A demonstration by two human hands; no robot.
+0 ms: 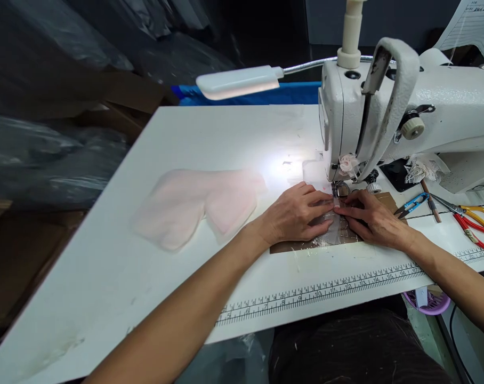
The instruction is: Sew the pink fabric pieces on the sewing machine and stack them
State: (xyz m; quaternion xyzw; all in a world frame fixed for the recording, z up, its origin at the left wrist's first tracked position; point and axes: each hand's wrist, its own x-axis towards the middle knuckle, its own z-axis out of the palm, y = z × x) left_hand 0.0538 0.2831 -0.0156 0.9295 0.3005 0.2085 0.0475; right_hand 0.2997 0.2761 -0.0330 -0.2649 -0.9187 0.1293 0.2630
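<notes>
A white sewing machine (338, 122) stands at the right, its presser foot (338, 189) low over the work. Below the foot lies a thin, sheer whitish fabric strip (335, 232), partly covered by my fingers. My left hand (301, 213) rests left of the foot, fingers stretched out and pressing on the strip and the bed; its thumb is hidden. On the other side, my right hand (365, 218) is closed, thumb and forefinger pinching the strip's edge just in front of the foot. Under both hands is a brown board (284, 247) with a shiny clear covering.
Pale pink fabric pieces (186, 202) lie on the white table (118, 266) at left. Blue thread snips (412, 205), a brown pencil (432, 202) and red- and yellow-handled scissors (476, 229) sit at right. A lamp (240, 82) hangs above; a printed ruler (322, 293) runs along the front edge.
</notes>
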